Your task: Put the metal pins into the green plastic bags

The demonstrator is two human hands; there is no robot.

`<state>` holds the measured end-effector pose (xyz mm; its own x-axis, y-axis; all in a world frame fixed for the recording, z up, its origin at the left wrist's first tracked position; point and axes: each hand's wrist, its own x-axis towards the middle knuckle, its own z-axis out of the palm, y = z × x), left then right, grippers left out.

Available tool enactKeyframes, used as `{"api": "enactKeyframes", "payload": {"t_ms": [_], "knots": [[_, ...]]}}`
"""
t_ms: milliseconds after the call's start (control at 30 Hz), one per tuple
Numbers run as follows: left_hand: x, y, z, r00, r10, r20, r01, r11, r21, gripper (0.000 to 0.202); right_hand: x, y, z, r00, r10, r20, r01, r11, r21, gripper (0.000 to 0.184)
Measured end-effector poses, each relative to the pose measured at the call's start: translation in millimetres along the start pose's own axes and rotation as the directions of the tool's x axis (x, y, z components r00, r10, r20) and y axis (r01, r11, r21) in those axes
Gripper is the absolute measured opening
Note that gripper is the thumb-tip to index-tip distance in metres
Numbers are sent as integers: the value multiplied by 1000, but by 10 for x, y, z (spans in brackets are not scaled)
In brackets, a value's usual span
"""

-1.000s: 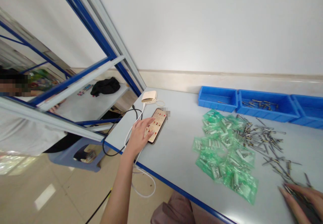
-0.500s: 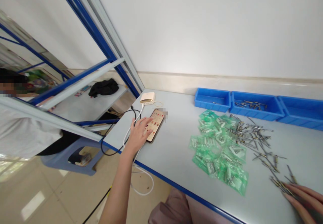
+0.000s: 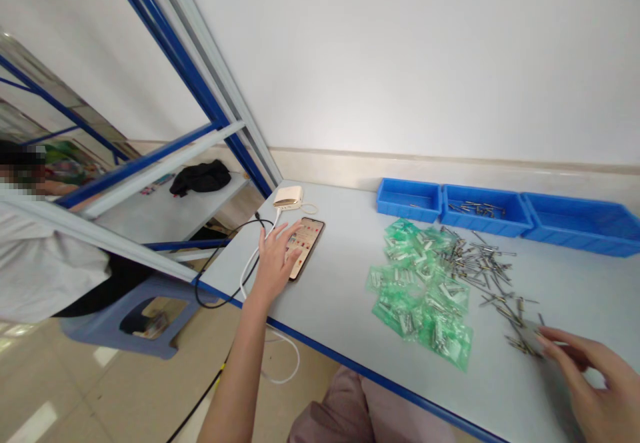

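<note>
My left hand (image 3: 275, 256) lies over the left part of a phone (image 3: 307, 246) on the table. Its fingers are spread and its tips are at the lit screen, which shows small pictures. At the lower right, my right hand (image 3: 580, 363) has thumb and forefinger pinched together beside a few thin metal pins (image 3: 520, 343). A grey blur at the fingertips hides what they hold. A heap of similar pins (image 3: 480, 263), with thicker ends like blind rivets, lies farther back. Green clear bags (image 3: 420, 296) with metal parts and white slips are left of the heap.
Three blue bins (image 3: 485, 220) stand in a row along the wall; the middle one holds several pins. A white box-shaped device (image 3: 289, 196) with a white cable (image 3: 247, 266) is behind the phone. Beyond the frame (image 3: 165, 163), a person sits on a blue stool (image 3: 130, 316).
My right hand has come further into view, up and left, with fingers pinched; pins that were under its fingertips now lie beside them. My left hand has barely moved over the phone. The view has shifted slightly.
</note>
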<state>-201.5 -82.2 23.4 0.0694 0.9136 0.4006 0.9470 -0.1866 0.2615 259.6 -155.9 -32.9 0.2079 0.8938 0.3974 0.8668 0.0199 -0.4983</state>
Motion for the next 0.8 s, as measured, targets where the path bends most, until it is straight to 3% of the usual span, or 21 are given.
{"api": "enactKeyframes", "payload": {"t_ms": [100, 167, 233, 300, 367, 400, 567, 667, 800], "knots": [[137, 389, 60, 997, 82, 0, -82, 993, -86, 48, 315, -228, 46, 989, 61, 132, -82, 983, 162, 51], [243, 751, 167, 979, 203, 33, -195, 966, -169, 43, 551, -404, 157, 975, 54, 218, -120, 946, 302, 47], [349, 1131, 334, 924, 375, 79, -345, 904, -253, 40, 769, -593, 304, 947, -7, 322, -146, 881, 450, 43], [455, 1458, 542, 837, 536, 109, -492, 825, -278, 37, 943, -769, 453, 919, -54, 391, -193, 803, 564, 43], [554, 1690, 750, 768, 628, 125, -592, 771, -235, 31, 1060, -897, 576, 907, -92, 410, -212, 742, 636, 44], [597, 1767, 842, 755, 645, 118, -616, 760, -209, 30, 1097, -935, 624, 910, -96, 404, -216, 721, 659, 44], [671, 1874, 1103, 801, 597, 40, -582, 794, -177, 30, 1122, -905, 734, 932, -27, 361, -259, 647, 717, 47], [630, 1841, 1141, 819, 571, 43, -552, 807, -210, 30, 1094, -842, 716, 913, -52, 404, -285, 627, 725, 45], [610, 1792, 1155, 883, 467, 41, -444, 861, -250, 30, 1084, -791, 672, 908, -71, 413, -271, 650, 710, 43]]}}
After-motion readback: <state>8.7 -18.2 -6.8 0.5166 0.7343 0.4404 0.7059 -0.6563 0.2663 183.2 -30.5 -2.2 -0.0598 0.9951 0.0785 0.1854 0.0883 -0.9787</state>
